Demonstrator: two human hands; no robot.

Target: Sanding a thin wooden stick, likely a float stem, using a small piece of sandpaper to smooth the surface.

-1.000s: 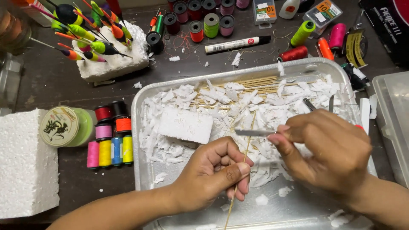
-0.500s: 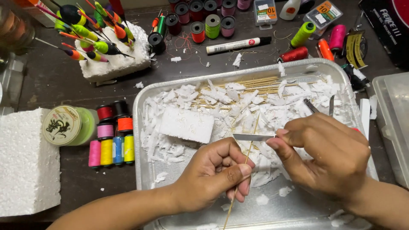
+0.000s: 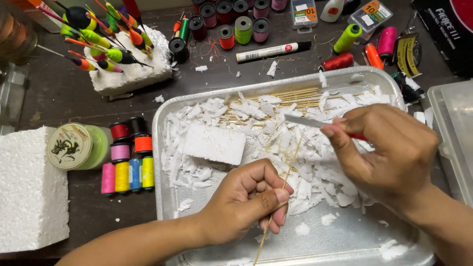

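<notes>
My left hand (image 3: 249,199) pinches a thin bamboo stick (image 3: 283,187) that slants up over a metal tray (image 3: 162,162). A small knife with a red handle sits in my right hand (image 3: 389,150), and its blade (image 3: 303,120) points left, just above the stick's top end. Under both hands the tray holds white foam shavings (image 3: 315,172), a rectangular white foam piece (image 3: 214,144) and a row of bamboo sticks (image 3: 290,96) at the back.
A foam block (image 3: 135,71) stuck with colourful fishing floats stands at the back left. A large white foam block (image 3: 27,189), a green line spool (image 3: 79,146) and small thread spools (image 3: 128,162) lie left of the tray. More spools and a marker (image 3: 271,51) lie behind it; a clear plastic box (image 3: 456,133) is at the right.
My right hand has lifted the knife up along the stick, from about halfway up it to its top end. My left hand still holds the stick in about the same place.
</notes>
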